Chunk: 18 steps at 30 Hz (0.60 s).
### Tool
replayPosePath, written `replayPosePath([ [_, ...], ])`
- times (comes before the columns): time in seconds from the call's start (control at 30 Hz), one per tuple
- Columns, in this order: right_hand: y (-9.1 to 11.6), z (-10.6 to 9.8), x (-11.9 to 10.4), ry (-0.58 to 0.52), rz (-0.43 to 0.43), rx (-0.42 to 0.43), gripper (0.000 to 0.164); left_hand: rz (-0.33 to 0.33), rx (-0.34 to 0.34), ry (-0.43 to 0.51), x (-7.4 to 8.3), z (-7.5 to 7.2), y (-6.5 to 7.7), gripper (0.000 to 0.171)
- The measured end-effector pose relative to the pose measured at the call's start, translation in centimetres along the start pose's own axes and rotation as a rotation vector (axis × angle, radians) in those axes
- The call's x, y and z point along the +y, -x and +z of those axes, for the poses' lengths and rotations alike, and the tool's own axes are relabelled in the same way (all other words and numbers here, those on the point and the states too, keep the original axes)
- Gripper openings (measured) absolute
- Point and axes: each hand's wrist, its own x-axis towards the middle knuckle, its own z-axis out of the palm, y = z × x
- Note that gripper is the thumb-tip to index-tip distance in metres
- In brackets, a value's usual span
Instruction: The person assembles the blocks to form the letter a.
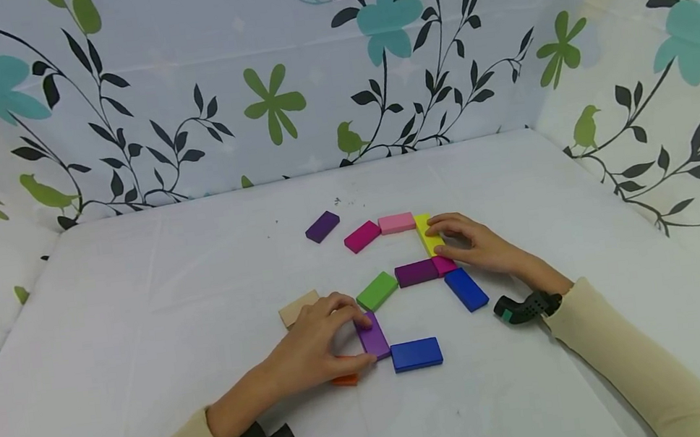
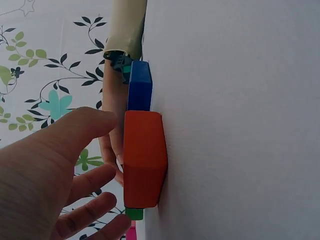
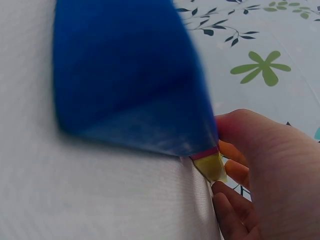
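My left hand (image 1: 305, 342) spans a purple block (image 1: 374, 339), with the thumb at its near end and a fingertip at its far end. An orange block (image 1: 346, 381) shows partly from under the thumb, and a beige block (image 1: 295, 308) is partly hidden behind that hand. On the right, my right hand (image 1: 483, 246) pinches a yellow block (image 1: 423, 228) lengthwise between thumb and fingers. The yellow block's near end meets a magenta block (image 1: 444, 266). A blue block (image 1: 415, 355) adjoins the purple block's near corner, and a green block (image 1: 377, 290) lies close to its far end.
Beside the magenta block lie a dark purple block (image 1: 416, 273) and another blue block (image 1: 466, 289). Farther back are a pink block (image 1: 396, 223), a crimson block (image 1: 362, 237) and a violet block (image 1: 323, 227). A white cloth (image 1: 141, 331) covers the table; patterned curtains (image 1: 176, 87) stand behind.
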Motion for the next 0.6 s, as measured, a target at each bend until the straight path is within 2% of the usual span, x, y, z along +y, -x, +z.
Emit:
replayPosePath([
  [0.1, 0.0, 0.0, 0.1, 0.000, -0.002, 0.002, 0.034, 0.018, 0.013, -0.047, 0.3, 0.2, -0.2, 0.034],
  [0.37, 0.0, -0.1, 0.0, 0.003, 0.012, -0.002, 0.035, 0.044, -0.010, -0.119, 1.2, 0.6, -0.7, 0.037],
  [0.6, -0.1, 0.0, 0.1, 0.009, 0.022, -0.006, 0.035, 0.065, -0.025, -0.119, 1.8, 1.2, -1.2, 0.034],
])
